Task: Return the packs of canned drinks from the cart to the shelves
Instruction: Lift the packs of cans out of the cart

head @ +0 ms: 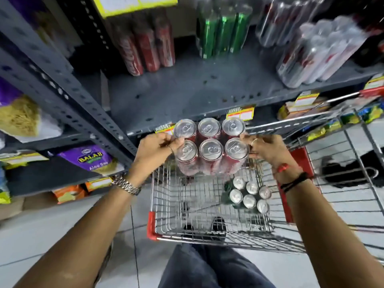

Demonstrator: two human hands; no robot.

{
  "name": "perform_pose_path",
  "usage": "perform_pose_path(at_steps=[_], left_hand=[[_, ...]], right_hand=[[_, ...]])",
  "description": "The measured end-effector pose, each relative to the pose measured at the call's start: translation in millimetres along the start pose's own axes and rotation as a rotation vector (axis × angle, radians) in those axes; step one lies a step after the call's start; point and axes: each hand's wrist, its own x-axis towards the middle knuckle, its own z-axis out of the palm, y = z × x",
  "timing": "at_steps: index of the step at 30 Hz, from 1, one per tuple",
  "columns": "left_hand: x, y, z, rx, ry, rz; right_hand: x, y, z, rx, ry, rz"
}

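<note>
Gripping a shrink-wrapped six-pack of red cans (211, 147) between them, the left hand (154, 149) and right hand (268, 147) clasp its opposite sides above the wire cart's (166, 204) far edge. A darker six-pack (248, 194) lies below, by the cart's right wall.

Metal watch (126, 185), red/blk wrist threads (287, 173)

Two six-can packs show at the cart (207, 208): one red pack (209, 150), one green pack (249, 194).

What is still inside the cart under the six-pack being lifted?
One six-pack of dark-sided cans stands on the cart floor. Both the left hand and right hand grip the red pack, which hides the mesh directly beneath it.
</note>
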Motion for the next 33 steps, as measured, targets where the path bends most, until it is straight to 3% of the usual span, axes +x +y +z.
perform_pose_path(at_steps=[7,19,27,30,33], left_hand=[[36,60,-44,-0.072,0.228,0.063],[108,46,-65,-0.17,0.591,-0.118],[122,21,-75,-0.261,0.553,-0.179],[111,19,-71,-0.448,0.509,-0.183],[89,10,-44,-0.615,0.609,-0.209]], right_hand=[[19,-97,17,0.06,0.005,-0.161],[137,-161,119,-0.009,-0.001,-0.16],[154,-154,144,-0.054,-0.035,-0.141],[147,-149,130,-0.006,-0.079,-0.12],[137,-125,102,0.117,-0.055,-0.136]])
